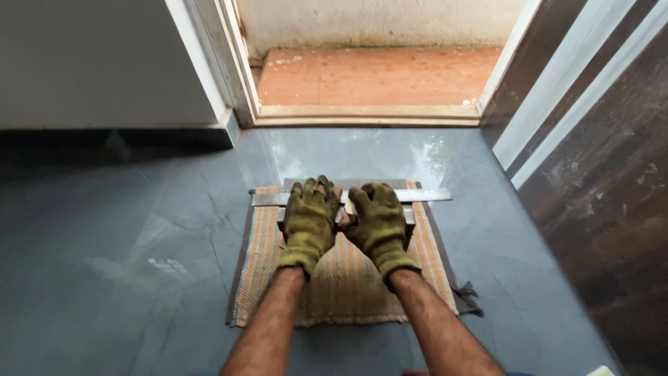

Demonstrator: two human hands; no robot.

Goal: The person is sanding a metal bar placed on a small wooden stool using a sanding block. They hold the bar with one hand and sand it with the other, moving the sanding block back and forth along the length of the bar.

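Flat grey metal bars (pixel 351 197) – gloved hands (pixel 344 223)

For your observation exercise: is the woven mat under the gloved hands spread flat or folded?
Spread flat: the woven mat lies open on the grey floor, its edges showing on both sides of the hands.

Glossy grey floor (pixel 125 244), open doorway (pixel 369 111), terracotta balcony floor (pixel 376 73), daylight

Grey metal bars (pixel 351 197) lying flat, crosswise on striped woven mat, partly under gloved hands.
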